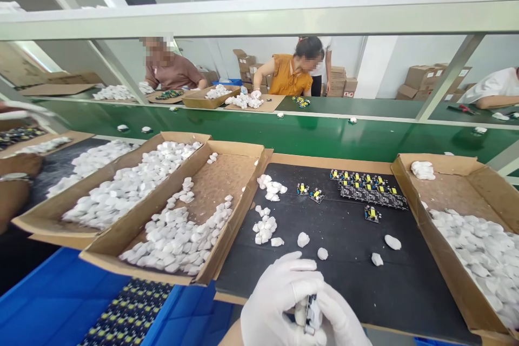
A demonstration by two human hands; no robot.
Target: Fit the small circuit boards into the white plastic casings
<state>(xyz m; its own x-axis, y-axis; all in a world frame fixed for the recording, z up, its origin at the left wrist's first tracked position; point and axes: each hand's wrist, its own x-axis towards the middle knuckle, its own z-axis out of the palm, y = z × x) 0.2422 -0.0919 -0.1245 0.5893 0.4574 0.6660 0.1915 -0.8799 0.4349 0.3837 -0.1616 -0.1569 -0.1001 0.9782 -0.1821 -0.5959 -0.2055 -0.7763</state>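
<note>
Both my hands wear white gloves and meet at the near edge of the black work mat (344, 270). Between them is a small circuit board (310, 316) with white putty-like material against it. My left hand (275, 297) curls round its left side, and my right hand (338, 311) closes on it from the right. The fingers partly hide the board. Just beyond lie loose white lumps (303, 239), with a small pile of them (265, 228) on the mat's left. Further back stand a row of boards with yellow parts (368, 186) and a single board (372, 214).
Cardboard trays of white lumps flank the mat, one on the right (478, 259) and others on the left (178, 243). Below left, a blue bin (44, 303) stands beside stacked boards (130, 308). A green conveyor (243, 127) carries wrapped pieces. Co-workers sit across it; another's arm (16, 184) is at left.
</note>
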